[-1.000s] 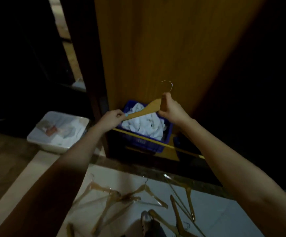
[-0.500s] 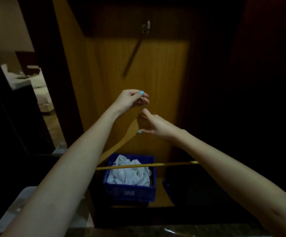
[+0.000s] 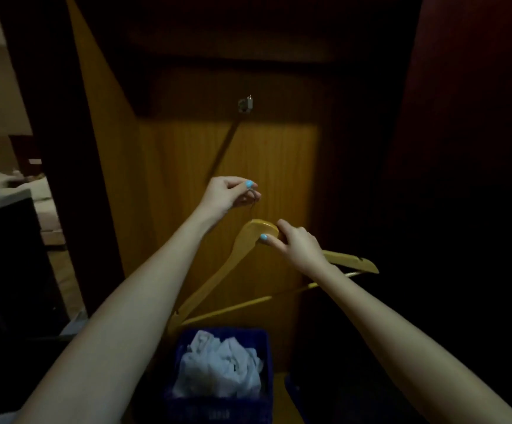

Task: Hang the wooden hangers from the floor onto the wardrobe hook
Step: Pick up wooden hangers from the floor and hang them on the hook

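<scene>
Inside a dim wooden wardrobe (image 3: pixel 187 179), one hanger (image 3: pixel 248 237) is being held below one hook (image 3: pixel 245 104), its wire pinched by the left hand (image 3: pixel 227 194), its crown gripped by the right hand (image 3: pixel 300 244), above one blue basket (image 3: pixel 218 411).

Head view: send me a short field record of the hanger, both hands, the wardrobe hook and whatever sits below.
wardrobe hook: on the wooden back panel, above both hands
wooden hanger: held in the air, tilted, below the wardrobe hook, not yet hung
left hand: pinches the hanger's wire hook
right hand: grips the hanger's top
below: blue basket holding white cloth
</scene>
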